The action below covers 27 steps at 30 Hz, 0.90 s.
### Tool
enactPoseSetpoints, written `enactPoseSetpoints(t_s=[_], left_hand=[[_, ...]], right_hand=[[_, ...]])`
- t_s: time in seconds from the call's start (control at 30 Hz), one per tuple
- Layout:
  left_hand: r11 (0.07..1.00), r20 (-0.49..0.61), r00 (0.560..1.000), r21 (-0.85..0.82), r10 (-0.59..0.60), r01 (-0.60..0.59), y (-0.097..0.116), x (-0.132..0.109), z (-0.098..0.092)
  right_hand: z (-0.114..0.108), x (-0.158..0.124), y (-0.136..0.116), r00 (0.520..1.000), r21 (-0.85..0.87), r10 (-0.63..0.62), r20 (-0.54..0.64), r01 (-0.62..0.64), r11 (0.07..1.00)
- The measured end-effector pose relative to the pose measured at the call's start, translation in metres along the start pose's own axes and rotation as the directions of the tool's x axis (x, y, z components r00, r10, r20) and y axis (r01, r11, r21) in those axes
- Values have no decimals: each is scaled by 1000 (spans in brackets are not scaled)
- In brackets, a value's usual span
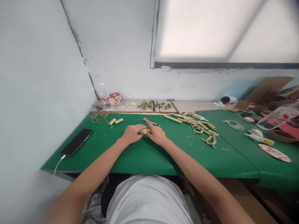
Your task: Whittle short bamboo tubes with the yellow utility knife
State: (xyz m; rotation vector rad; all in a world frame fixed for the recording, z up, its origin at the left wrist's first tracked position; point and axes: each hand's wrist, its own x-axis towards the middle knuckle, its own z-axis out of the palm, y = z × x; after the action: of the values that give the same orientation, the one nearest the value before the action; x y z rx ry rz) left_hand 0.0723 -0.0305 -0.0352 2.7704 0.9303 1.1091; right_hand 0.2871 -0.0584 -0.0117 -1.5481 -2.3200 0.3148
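Observation:
Over the middle of the green table (130,161), my left hand (132,134) is closed round a short bamboo tube (142,131), its cut end facing my right hand. My right hand (156,134) meets it there, curled on a yellow tool (149,130) that is mostly hidden by the fingers; its kind does not show. The right index finger points away over the table. Just beyond that hand lies a thin dark pen-like stick (155,124). Two cut bamboo pieces (119,121) lie beyond my left hand.
Bamboo sticks and joined pieces (203,126) lie to the right, with a glue bottle (200,117). Along the wall are a water bottle (106,99), red-white box (115,98), tape roll (120,105), short bamboo pieces (146,105) and hammer (176,106). A charging phone (77,142) lies left.

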Motion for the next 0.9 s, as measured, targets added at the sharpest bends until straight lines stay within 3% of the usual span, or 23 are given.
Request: enactPoseSetpoints(t_s=[0.37,0.9], left_hand=[[983,137,982,114,129,-145,8,-1,5],[992,-35,991,9,129,-129,2,-1,6]], right_hand=[[2,-4,-3,998,-154,-56,26,59,986],[3,-2,-5,995,-154,-100,26,102,983]])
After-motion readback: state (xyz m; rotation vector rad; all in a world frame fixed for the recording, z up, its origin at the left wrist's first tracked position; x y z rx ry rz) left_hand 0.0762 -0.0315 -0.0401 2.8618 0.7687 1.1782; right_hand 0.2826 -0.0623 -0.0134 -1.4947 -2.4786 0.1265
